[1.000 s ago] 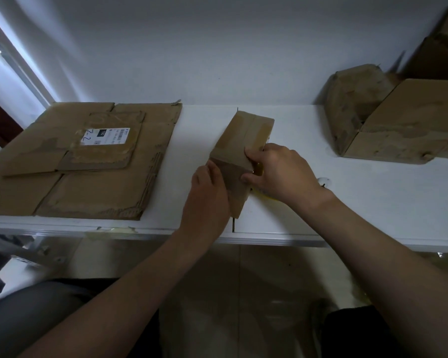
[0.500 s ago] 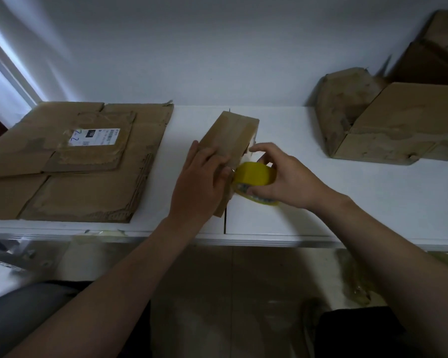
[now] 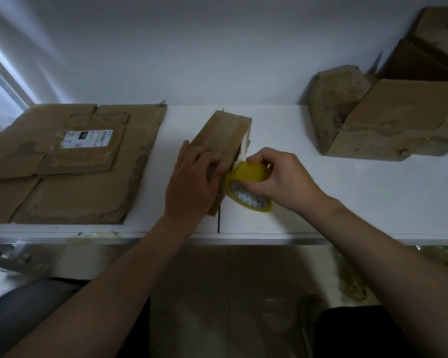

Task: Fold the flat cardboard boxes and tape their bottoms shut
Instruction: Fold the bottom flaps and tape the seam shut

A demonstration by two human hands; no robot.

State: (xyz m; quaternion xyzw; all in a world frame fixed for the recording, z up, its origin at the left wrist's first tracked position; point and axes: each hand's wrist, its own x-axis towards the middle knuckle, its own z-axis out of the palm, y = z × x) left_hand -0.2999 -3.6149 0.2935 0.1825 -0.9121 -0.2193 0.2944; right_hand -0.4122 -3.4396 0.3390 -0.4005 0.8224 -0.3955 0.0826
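A small folded cardboard box (image 3: pixel 225 133) lies on its side in the middle of the white table (image 3: pixel 321 197). My left hand (image 3: pixel 192 184) presses down on its near top face, fingers laid flat over the edge. Right beside the box's near end, my right hand (image 3: pixel 282 179) grips a yellow tape roll (image 3: pixel 248 187), thumb and fingers curled round its rim. The roll touches the box's near right edge.
A stack of flat cardboard sheets (image 3: pixel 70 161) with a white label covers the table's left part. Folded, worn boxes (image 3: pixel 388 120) stand at the back right against the wall. The table's front edge runs just below my wrists.
My right hand has picked up the yellow tape roll and brought it against the box's near end. My left hand slid from the box's near corner onto its top.
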